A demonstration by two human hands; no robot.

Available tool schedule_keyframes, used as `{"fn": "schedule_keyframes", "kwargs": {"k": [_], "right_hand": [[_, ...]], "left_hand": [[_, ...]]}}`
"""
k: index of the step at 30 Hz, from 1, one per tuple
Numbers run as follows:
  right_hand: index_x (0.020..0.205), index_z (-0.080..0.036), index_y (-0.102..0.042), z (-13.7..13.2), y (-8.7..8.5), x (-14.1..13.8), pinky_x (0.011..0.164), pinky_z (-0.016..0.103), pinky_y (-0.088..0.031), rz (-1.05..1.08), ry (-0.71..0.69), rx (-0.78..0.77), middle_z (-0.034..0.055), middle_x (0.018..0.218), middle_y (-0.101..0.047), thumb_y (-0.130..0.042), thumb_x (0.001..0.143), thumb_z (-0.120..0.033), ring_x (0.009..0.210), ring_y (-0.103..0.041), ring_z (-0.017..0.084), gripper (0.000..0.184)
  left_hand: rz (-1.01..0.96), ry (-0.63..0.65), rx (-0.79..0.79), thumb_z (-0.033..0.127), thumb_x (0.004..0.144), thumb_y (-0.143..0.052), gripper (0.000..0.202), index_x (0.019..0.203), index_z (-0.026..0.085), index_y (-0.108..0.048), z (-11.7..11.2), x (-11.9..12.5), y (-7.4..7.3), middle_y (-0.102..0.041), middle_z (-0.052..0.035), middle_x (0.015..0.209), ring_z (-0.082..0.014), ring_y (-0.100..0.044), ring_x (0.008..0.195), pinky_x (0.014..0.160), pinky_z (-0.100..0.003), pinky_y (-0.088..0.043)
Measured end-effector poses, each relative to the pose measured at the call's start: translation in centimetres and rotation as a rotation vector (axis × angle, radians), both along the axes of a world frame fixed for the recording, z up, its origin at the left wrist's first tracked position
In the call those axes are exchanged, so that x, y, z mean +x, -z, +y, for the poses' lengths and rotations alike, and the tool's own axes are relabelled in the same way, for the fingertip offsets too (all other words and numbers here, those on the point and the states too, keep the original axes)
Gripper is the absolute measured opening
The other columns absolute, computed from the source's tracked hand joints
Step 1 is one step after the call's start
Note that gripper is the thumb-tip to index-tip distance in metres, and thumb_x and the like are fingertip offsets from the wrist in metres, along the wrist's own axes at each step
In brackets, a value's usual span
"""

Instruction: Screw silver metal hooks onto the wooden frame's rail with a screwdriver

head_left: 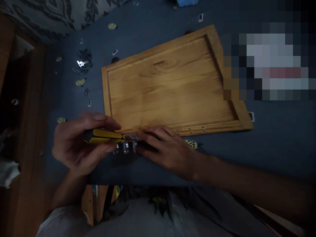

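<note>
A framed wooden cabinet door (pixel 163 82) lies on the dark blue cloth. At its near edge, left of the middle, is a shiny metal hinge (pixel 126 146). My left hand (pixel 76 144) is closed around the yellow-and-black handle of a screwdriver (pixel 106 136), held nearly level. Its front end points right, at the hinge; the tip itself cannot be made out. My right hand (pixel 168 151) rests at the door's near edge, fingers bent and pinching the hinge's right end, which they partly hide. Small dark holes show in the frame to the right of that hand.
Loose metal hardware (pixel 83 62) lies on the patterned cloth (pixel 148 171) beyond my left hand. A blue item (pixel 187 2) sits at the far edge. Wooden furniture (pixel 29 138) stands along the left. A blurred-out patch covers the upper right.
</note>
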State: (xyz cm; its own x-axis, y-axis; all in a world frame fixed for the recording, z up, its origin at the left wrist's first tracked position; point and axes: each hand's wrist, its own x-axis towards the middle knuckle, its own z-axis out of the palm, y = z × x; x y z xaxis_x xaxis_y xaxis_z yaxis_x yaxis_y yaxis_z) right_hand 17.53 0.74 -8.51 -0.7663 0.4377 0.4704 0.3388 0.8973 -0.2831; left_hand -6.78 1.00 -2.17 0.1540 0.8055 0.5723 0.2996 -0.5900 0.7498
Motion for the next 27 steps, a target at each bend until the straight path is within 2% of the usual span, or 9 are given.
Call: {"fn": "schedule_keyframes", "kwargs": {"k": [4, 7, 10, 13, 16, 19, 21, 24, 27], "right_hand": [[0.114, -0.018, -0.072, 0.0, 0.2, -0.1, 0.093, 0.042, -0.049, 0.017, 0.002, 0.023, 0.0106, 0.122, -0.068, -0.054, 0.101, -0.018, 0.116, -0.054, 0.027, 0.022], [0.114, -0.02, -0.072, -0.1, 0.2, -0.2, 0.093, 0.041, -0.049, 0.009, 0.011, 0.022, 0.0095, 0.122, -0.068, -0.055, 0.101, -0.019, 0.117, -0.053, 0.027, 0.021], [0.113, -0.021, -0.072, 0.0, 0.0, -0.2, 0.092, 0.041, -0.049, 0.0, 0.007, 0.031, 0.0084, 0.123, -0.068, -0.054, 0.102, -0.021, 0.117, -0.052, 0.026, 0.021], [0.112, -0.021, -0.072, 0.1, -0.1, -0.1, 0.093, 0.041, -0.05, 0.004, -0.002, 0.035, 0.0075, 0.122, -0.068, -0.054, 0.102, -0.022, 0.117, -0.052, 0.025, 0.021], [0.115, -0.02, -0.071, 0.2, 0.0, 0.0, 0.092, 0.042, -0.051, 0.004, -0.019, 0.028, 0.0089, 0.124, -0.068, -0.056, 0.101, -0.02, 0.117, -0.052, 0.026, 0.021], [0.118, -0.02, -0.07, 0.1, 0.3, 0.2, 0.094, 0.044, -0.051, 0.003, -0.034, 0.019, 0.0104, 0.126, -0.067, -0.054, 0.101, -0.018, 0.119, -0.052, 0.026, 0.023], [0.119, -0.02, -0.07, 0.1, 0.4, 0.2, 0.095, 0.044, -0.051, 0.008, -0.033, 0.02, 0.0102, 0.127, -0.067, -0.052, 0.102, -0.018, 0.122, -0.051, 0.026, 0.024], [0.12, -0.022, -0.069, 0.1, 0.5, 0.2, 0.096, 0.045, -0.051, 0.001, -0.026, 0.03, 0.0092, 0.128, -0.066, -0.051, 0.103, -0.019, 0.122, -0.052, 0.025, 0.025], [0.118, -0.022, -0.07, 0.1, 0.4, 0.1, 0.095, 0.044, -0.051, 0.0, -0.027, 0.037, 0.0094, 0.127, -0.067, -0.052, 0.103, -0.019, 0.121, -0.053, 0.025, 0.025]], "left_hand": [[0.076, 0.035, 0.163, 0.01, 0.072, -0.085, 0.054, 0.123, 0.017, -0.069, -0.1, 0.7, -0.5, -0.075, -0.0033, 0.099, -0.0188, -0.076, 0.081, 0.064, -0.028, -0.065], [0.042, 0.016, 0.152, 0.01, 0.078, -0.081, 0.051, 0.126, 0.021, -0.067, -0.2, 1.4, -0.7, -0.071, -0.0028, 0.109, -0.0169, -0.076, 0.083, 0.07, -0.03, -0.066], [0.032, 0.039, 0.175, 0.012, 0.081, -0.079, 0.049, 0.126, 0.024, -0.065, 0.0, 1.3, -0.5, -0.068, -0.0029, 0.116, -0.0177, -0.076, 0.085, 0.069, -0.031, -0.066], [0.107, 0.074, 0.272, 0.016, 0.082, -0.08, 0.05, 0.129, 0.021, -0.063, 0.5, 0.7, -0.2, -0.071, -0.0042, 0.11, -0.0184, -0.076, 0.083, 0.067, -0.031, -0.065], [0.192, 0.045, 0.341, 0.016, 0.077, -0.083, 0.055, 0.129, 0.021, -0.065, 0.6, 0.6, -0.2, -0.074, -0.0035, 0.103, -0.0168, -0.074, 0.081, 0.067, -0.03, -0.063], [0.19, -0.033, 0.305, 0.016, 0.077, -0.083, 0.052, 0.125, 0.028, -0.068, 0.1, 0.9, -0.8, -0.075, -0.0021, 0.1, -0.0171, -0.073, 0.078, 0.065, -0.032, -0.062], [0.169, 0.012, 0.21, 0.014, 0.08, -0.081, 0.049, 0.124, 0.03, -0.069, -0.3, 1.1, -1.4, -0.075, -0.0025, 0.102, -0.0185, -0.073, 0.079, 0.066, -0.034, -0.064], [0.186, 0.152, 0.116, 0.01, 0.081, -0.077, 0.05, 0.127, 0.028, -0.069, -0.7, 1.2, -2.0, -0.076, -0.004, 0.105, -0.0203, -0.074, 0.084, 0.071, -0.036, -0.066], [0.156, 0.135, 0.151, 0.01, 0.082, -0.077, 0.048, 0.127, 0.023, -0.069, -0.8, 0.8, -1.7, -0.076, -0.0034, 0.107, -0.019, -0.074, 0.086, 0.073, -0.033, -0.066]]}}
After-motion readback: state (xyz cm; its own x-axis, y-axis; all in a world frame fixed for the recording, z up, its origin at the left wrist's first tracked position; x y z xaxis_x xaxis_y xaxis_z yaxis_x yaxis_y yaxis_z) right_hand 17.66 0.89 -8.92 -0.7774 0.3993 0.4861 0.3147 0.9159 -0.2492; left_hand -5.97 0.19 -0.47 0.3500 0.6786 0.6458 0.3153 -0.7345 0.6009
